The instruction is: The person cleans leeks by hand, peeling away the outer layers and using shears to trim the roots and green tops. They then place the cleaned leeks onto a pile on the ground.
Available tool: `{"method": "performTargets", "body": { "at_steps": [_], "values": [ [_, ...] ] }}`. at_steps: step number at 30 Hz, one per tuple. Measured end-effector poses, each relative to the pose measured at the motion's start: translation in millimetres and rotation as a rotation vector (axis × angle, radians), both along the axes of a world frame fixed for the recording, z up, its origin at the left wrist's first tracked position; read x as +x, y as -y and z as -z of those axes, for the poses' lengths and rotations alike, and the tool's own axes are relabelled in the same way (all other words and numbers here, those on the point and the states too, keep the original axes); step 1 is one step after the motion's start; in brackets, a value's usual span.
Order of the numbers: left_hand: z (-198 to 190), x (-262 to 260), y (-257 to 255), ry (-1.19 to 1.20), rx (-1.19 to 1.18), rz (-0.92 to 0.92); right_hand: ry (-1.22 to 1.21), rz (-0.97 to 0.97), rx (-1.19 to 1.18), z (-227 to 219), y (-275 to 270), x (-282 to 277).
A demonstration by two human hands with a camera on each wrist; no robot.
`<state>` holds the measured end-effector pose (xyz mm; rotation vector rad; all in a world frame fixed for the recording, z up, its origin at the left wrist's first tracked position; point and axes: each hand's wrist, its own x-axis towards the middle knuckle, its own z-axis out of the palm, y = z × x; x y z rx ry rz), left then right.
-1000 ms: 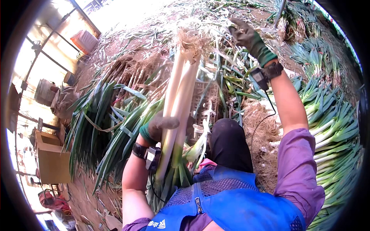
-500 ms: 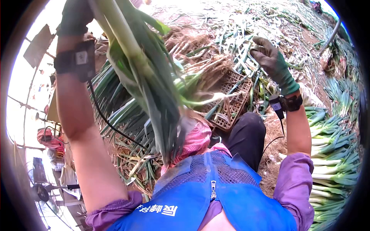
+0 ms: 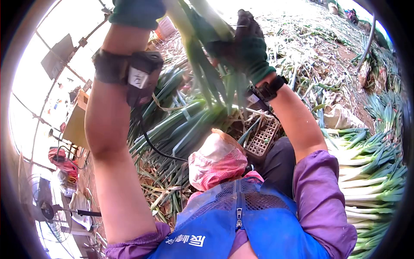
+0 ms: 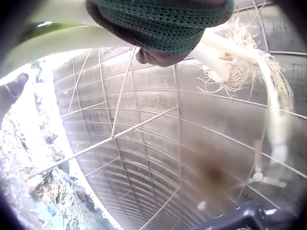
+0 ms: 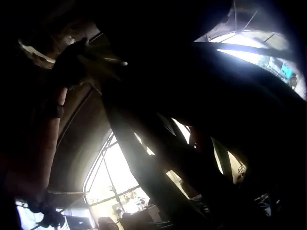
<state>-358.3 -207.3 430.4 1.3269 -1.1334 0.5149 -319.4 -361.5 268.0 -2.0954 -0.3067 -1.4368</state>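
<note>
My gloved left hand (image 3: 138,12), partly cut off by the top edge of the head view, holds up a few thick leeks (image 3: 184,26). Their green leaves hang down towards me. In the left wrist view the glove (image 4: 163,26) wraps round the pale stalks (image 4: 72,44), with stringy roots (image 4: 235,64) beyond it on the right. My gloved right hand (image 3: 243,49) is at the leafy part, thumb spread to the left and fingers pointing up. The right wrist view is very dark, with leaves across it.
A brown plastic crate (image 3: 262,137) lies before my knee. Piled leeks (image 3: 181,129) are at the left, and a long row of leeks (image 3: 366,185) lies at the right. Leaf scraps (image 3: 297,39) cover the ground ahead. A fan (image 3: 43,207) stands at far left.
The leeks went from low by my lap, roots away from me, to raised high in my left hand. In the last half second they moved right, and my right hand came in to them.
</note>
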Motion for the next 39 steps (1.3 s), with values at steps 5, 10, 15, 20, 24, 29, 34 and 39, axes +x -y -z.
{"method": "performTargets", "body": {
  "at_steps": [5,10,15,20,24,29,34,39],
  "values": [
    [1.1,40.3,7.5,-0.063,-0.176,-0.175,0.191,0.506,-0.137,17.1,51.2,4.1],
    [9.1,44.2,4.5,-0.273,-0.201,0.1,0.218,0.119,-0.23,72.9,68.8,-26.1],
    [27.2,65.2,7.1,-0.44,-0.173,-0.043,0.282,0.306,-0.237,79.9,71.4,-28.8],
    [52.0,60.1,28.8,-0.424,-0.263,-0.416,0.112,0.498,-0.225,87.8,86.0,-7.2],
    [67.7,87.2,25.7,-0.476,-0.277,-0.388,-0.042,0.205,-0.25,86.3,70.3,-43.5],
    [78.5,81.9,25.2,-0.48,-0.116,-0.32,-0.021,0.215,-0.223,107.5,60.0,-34.6],
    [83.1,94.3,26.2,-0.365,-0.053,-0.441,-0.027,0.369,-0.237,113.0,89.7,-4.7],
    [77.1,92.2,29.6,-0.458,-0.035,-0.653,-0.39,-0.132,-0.033,123.6,62.5,-48.5]
  ]
}}
